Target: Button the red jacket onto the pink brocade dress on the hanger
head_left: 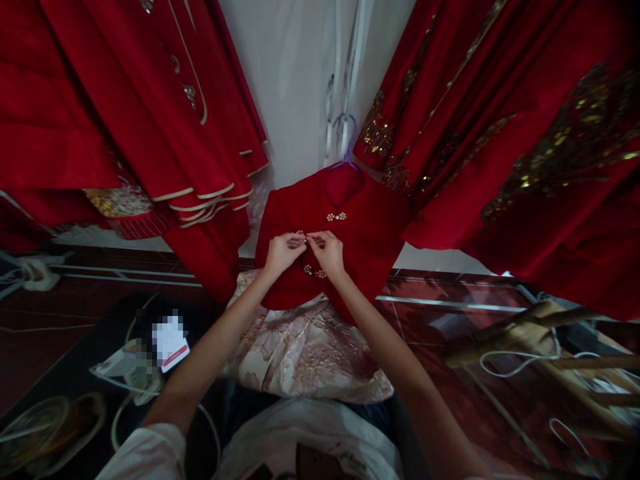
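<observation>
While a red top (373,230) is hanging from a purple hanger (355,133) in the head view, the left hand (287,253) and the right hand (327,253) are pinching a beaded clasp (300,233) on its front between narrowed fingertips, just below an upper clasp (337,217).

Apparently a clothing shop or garment workroom, which one is unclear: piped red garments (100,100) hang at ten o'clock, sequinned red garments (505,153) at two, and a red top (363,237) on a purple hanger (347,159) toward twelve.
</observation>
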Demonstrator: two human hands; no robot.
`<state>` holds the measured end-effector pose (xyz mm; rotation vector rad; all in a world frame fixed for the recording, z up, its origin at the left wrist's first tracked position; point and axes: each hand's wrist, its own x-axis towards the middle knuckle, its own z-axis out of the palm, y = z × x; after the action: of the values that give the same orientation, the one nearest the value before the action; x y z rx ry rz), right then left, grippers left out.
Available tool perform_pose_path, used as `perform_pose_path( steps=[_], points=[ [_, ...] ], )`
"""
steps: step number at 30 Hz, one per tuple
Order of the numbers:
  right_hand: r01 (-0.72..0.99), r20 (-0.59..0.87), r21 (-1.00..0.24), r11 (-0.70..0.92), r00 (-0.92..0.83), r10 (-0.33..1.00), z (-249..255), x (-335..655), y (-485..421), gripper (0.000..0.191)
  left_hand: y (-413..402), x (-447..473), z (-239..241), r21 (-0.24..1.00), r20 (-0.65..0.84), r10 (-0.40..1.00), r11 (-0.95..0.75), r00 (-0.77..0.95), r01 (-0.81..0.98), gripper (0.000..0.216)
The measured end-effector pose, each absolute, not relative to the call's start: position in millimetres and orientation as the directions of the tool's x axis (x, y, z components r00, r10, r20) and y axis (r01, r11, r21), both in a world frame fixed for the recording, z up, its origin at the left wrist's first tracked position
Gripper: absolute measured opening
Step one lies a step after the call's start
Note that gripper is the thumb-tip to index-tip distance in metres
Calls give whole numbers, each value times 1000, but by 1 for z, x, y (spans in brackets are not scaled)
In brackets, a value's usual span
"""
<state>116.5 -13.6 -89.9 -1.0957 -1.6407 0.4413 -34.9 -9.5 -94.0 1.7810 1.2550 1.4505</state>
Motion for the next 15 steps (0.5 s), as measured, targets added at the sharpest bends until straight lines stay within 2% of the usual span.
perform_pose_path(
  steps=[7, 15],
  points=[
    [428, 559, -743, 515, -27, 829, -92, 119, -13, 19, -6, -29, -97, 843, 482, 875, -452, -38, 292, 22],
    [413, 578, -736, 536, -29, 815, -90, 118, -16, 19, -5, -32, -95, 825, 483, 876, -446, -23, 346, 20]
  ],
)
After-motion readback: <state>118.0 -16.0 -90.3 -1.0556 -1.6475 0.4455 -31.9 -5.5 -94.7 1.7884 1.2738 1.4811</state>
